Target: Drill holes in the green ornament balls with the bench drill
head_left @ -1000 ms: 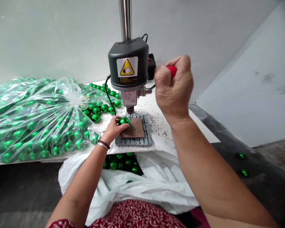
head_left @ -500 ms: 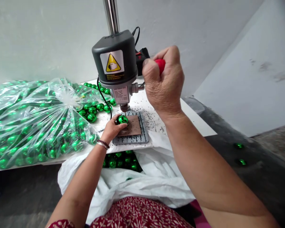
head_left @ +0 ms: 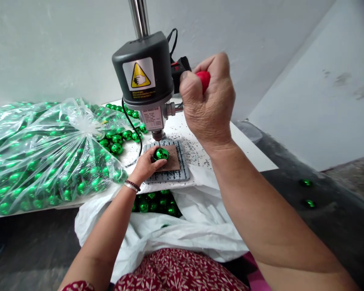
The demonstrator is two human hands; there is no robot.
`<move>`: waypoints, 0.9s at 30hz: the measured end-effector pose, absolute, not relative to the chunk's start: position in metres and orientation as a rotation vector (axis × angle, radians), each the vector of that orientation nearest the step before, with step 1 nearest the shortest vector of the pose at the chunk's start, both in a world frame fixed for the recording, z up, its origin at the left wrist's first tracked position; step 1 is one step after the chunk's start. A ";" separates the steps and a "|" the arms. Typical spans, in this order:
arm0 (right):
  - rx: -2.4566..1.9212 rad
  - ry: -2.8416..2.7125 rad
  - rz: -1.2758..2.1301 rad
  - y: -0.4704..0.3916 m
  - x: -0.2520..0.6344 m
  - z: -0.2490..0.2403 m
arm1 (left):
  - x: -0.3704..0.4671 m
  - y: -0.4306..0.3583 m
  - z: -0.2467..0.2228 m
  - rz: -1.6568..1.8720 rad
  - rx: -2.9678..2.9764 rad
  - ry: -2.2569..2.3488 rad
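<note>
My left hand [head_left: 148,163] holds a shiny green ball [head_left: 161,154] between thumb and fingers, over a brown board [head_left: 173,158] on the grey ridged base plate [head_left: 170,176]. Just above the ball is the thin bit of a small bench drill [head_left: 144,68]. My right hand [head_left: 210,99] is wrapped round the red knob [head_left: 204,81] of the drill's lever, at the right side of the drill head. Whether the bit touches the ball is too small to tell.
A clear plastic bag [head_left: 48,153] full of green balls fills the left of the white table [head_left: 248,155]. Loose green balls [head_left: 117,148] lie beside it. Dark shavings surround the base. An open white sack [head_left: 200,226] with green balls hangs at the front edge. Two balls lie on the floor at right.
The green ball in my left hand has shifted slightly right on the board, and the bit above it shows more clearly. My right hand stays on the red knob.
</note>
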State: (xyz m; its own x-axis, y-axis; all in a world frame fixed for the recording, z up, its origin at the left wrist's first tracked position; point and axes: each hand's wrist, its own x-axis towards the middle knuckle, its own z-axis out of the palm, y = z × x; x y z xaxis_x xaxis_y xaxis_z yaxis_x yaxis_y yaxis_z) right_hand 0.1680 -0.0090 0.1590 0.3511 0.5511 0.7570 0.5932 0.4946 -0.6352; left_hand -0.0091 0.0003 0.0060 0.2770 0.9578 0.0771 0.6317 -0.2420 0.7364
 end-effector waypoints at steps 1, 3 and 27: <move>-1.154 -1.287 -0.021 -0.010 0.167 0.160 | -0.009 0.000 0.007 0.706 1.945 1.421; -1.186 -1.280 0.005 -0.011 0.166 0.162 | -0.009 0.000 0.009 0.706 1.870 1.426; -1.219 -1.289 0.000 -0.016 0.166 0.164 | -0.016 0.015 0.011 0.788 1.525 1.426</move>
State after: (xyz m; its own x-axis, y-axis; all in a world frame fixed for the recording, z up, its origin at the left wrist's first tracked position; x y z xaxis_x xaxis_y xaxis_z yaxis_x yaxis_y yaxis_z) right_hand 0.1661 -0.0163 0.1639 0.3656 0.6001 0.7115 0.5999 0.4325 -0.6731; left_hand -0.0161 0.0155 0.0109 0.1399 0.9835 -0.1151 0.4262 0.0451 0.9035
